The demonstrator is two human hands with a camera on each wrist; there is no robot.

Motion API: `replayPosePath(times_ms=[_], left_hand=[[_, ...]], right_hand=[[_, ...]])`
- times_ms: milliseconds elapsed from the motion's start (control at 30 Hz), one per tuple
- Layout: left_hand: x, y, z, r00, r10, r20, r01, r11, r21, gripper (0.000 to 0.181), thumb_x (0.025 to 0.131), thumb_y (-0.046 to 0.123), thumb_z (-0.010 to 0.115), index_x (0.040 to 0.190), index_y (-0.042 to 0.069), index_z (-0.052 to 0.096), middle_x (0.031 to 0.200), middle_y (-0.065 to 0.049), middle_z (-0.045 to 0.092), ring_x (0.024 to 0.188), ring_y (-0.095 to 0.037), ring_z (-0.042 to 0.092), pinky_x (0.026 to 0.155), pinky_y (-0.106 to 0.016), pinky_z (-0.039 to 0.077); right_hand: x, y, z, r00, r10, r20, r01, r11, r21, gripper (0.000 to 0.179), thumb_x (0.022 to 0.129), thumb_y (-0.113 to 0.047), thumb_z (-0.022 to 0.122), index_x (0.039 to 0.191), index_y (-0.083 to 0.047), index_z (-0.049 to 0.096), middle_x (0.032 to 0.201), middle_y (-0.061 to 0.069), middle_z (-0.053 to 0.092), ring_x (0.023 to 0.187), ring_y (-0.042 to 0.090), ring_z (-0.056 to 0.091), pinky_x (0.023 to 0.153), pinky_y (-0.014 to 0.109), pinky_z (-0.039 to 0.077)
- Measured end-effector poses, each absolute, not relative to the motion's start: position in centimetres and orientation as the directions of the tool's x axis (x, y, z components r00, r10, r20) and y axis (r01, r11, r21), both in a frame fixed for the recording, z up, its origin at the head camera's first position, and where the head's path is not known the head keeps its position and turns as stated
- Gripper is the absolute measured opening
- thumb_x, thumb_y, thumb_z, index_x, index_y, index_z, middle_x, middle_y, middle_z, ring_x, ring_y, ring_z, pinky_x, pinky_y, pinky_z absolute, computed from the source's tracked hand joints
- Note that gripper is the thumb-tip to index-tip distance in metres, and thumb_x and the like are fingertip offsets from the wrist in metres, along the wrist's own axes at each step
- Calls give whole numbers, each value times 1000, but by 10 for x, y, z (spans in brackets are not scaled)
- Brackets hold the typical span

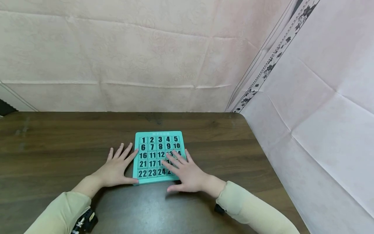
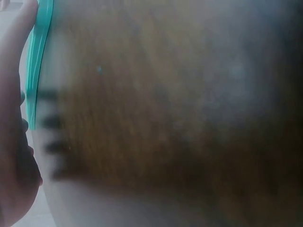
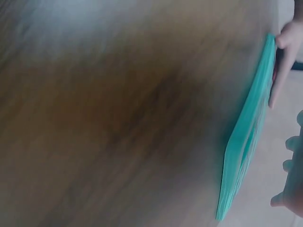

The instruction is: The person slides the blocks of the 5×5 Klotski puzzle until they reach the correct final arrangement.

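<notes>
A teal number slide puzzle (image 1: 152, 155) lies flat on the wooden table, its black-numbered tiles set in rows. The left hand (image 1: 114, 170) is spread at its left side, index fingertip on the left edge and thumb by the lower left corner. Over the lower right tiles stretches the right hand (image 1: 189, 174), fingers straight and apart, hiding some numbers; its thumb points out below the frame. The left wrist view catches the puzzle's side (image 2: 35, 66) beside that hand. In the right wrist view, the puzzle's teal edge (image 3: 239, 142) runs between both hands.
The dark wooden table (image 1: 73, 136) reaches back to a pale patterned cloth (image 1: 140, 58) hanging behind it. White cloth (image 1: 330, 136) with a floral border hangs along the right side. A black device (image 1: 86, 222) is strapped at the left wrist.
</notes>
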State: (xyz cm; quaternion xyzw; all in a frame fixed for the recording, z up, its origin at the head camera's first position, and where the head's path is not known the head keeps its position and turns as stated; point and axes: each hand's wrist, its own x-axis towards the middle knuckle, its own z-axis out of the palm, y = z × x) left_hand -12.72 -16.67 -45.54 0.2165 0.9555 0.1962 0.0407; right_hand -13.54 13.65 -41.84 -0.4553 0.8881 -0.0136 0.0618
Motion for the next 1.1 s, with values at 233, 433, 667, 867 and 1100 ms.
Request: replayPosePath(times_ms=[233, 433, 667, 867, 1100], left_hand=[[-127, -170, -456, -907, 421, -10, 386, 839, 382, 112, 65, 78, 59, 150, 12, 24, 156, -20, 14, 141, -49, 7, 104, -72, 1], [-130, -170, -456, -903, 430, -20, 390, 838, 382, 112, 66, 78, 58, 150, 14, 21, 157, -16, 14, 142, -46, 5, 104, -72, -1], [-134, -167, -460, -898, 437, -44, 389, 838, 382, 113, 66, 80, 55, 151, 16, 18, 158, -10, 12, 143, -43, 2, 104, -71, -4], [-134, -167, -462, -899, 436, -39, 389, 837, 385, 114, 66, 79, 57, 151, 14, 18, 158, -10, 14, 143, -43, 5, 104, -72, -4], [-135, -168, -463, -900, 432, -59, 379, 842, 384, 115, 66, 80, 56, 151, 13, 17, 158, -10, 14, 144, -40, 8, 104, -71, -4]], right_hand=[[-130, 115, -424, -502, -855, -132, -860, 509, -22, 89, 84, -71, 42, 152, -23, 9, 159, 5, 8, 147, 28, 5, 112, 63, 7], [-130, 101, -431, -479, -862, -165, -874, 485, 7, 88, 84, -73, 37, 152, -26, 5, 160, 1, 3, 147, 24, 1, 113, 60, 5], [-130, 93, -430, -480, -855, -195, -874, 486, 20, 88, 84, -73, 37, 152, -26, 5, 160, -1, 1, 147, 23, -1, 114, 59, 4], [-130, 87, -434, -473, -855, -210, -876, 482, 13, 87, 85, -74, 35, 152, -27, 6, 160, -2, 1, 147, 22, -1, 114, 59, 2], [-129, 86, -435, -455, -863, -220, -887, 462, 22, 87, 85, -73, 36, 152, -26, 5, 159, -9, 5, 147, 18, 1, 114, 59, 3]])
